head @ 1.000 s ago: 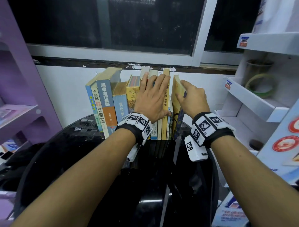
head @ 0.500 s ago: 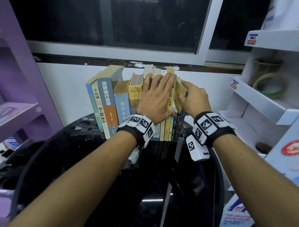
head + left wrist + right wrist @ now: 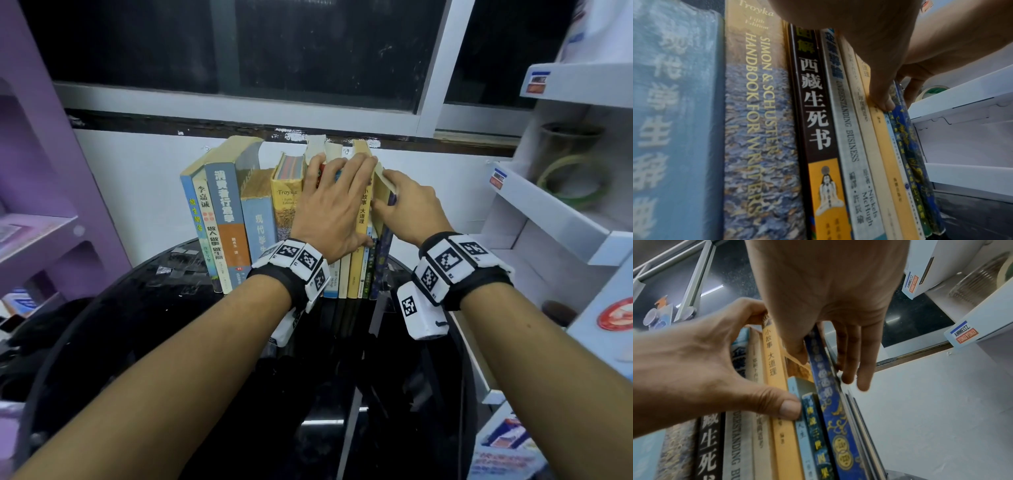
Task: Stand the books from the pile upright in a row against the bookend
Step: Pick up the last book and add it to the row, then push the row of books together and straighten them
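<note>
A row of books (image 3: 222,222) stands upright on the black round table (image 3: 137,325), against the wall. My left hand (image 3: 329,212) lies flat over the spines in the middle of the row, fingertips at the top edges. Its thumb (image 3: 881,100) presses on the yellow book (image 3: 781,418). My right hand (image 3: 394,198) pinches the dark blue book (image 3: 382,260) at the row's right end, thumb on its left side and fingers on its right cover. In the right wrist view the dark blue book (image 3: 836,426) stands close against its neighbours. I cannot make out a bookend.
A white shelf unit (image 3: 548,222) stands close on the right and holds a roll of tape (image 3: 575,185). A purple shelf (image 3: 41,222) is at the left. The wall (image 3: 137,178) and a dark window are behind the books.
The rightmost book leaned away to the right with a gap beside it; my right hand has brought it upright against the row. My left hand has stayed on the spines.
</note>
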Demonstrator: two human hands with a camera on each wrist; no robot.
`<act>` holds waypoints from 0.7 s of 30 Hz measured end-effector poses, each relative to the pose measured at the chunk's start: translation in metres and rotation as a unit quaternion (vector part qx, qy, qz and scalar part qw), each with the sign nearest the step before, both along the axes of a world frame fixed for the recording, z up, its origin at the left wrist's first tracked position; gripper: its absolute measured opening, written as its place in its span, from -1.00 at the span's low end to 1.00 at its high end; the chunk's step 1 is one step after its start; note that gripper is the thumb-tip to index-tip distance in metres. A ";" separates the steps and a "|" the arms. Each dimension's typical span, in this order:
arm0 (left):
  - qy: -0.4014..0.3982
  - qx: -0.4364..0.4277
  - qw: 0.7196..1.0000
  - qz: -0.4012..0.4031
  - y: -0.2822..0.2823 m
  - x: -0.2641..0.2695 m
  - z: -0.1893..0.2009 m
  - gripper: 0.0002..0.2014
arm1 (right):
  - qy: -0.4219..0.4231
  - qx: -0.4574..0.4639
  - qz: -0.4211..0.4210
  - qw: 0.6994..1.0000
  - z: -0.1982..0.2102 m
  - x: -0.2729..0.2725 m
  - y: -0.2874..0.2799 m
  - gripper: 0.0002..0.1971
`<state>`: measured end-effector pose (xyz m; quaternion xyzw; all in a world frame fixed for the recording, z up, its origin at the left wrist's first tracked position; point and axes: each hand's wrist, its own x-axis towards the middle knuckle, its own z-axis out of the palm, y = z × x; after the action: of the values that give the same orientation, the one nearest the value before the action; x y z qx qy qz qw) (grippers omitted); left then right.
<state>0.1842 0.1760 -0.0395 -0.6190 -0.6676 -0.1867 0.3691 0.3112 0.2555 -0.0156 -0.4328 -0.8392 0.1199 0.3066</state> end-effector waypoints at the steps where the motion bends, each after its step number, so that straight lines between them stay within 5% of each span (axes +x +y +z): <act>1: -0.002 -0.003 1.000 -0.002 0.000 0.000 0.001 0.21 | 0.014 -0.015 0.013 1.000 0.001 0.002 -0.001 -0.50; 8: 0.008 -0.027 1.000 -0.009 -0.005 -0.002 0.008 0.20 | 0.038 -0.061 0.064 0.995 0.003 0.021 -0.012 -0.32; 13: -0.034 -0.040 0.995 -0.081 -0.021 -0.010 0.024 0.00 | 0.027 -0.116 0.076 0.990 -0.002 0.032 -0.016 -0.11; 17: -0.155 0.090 0.978 -0.108 -0.053 -0.037 0.027 -0.30 | 0.010 -0.134 0.073 0.988 -0.019 0.034 -0.016 -0.26; 21: -0.272 0.196 0.940 -0.064 -0.092 -0.086 0.011 -0.35 | 0.024 -0.146 0.063 0.987 -0.026 0.031 -0.022 -0.37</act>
<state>0.0980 0.0839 -0.0286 -0.5014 -0.6520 -0.4982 0.2742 0.3424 0.2330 -0.0415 -0.4165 -0.8304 0.2705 0.2524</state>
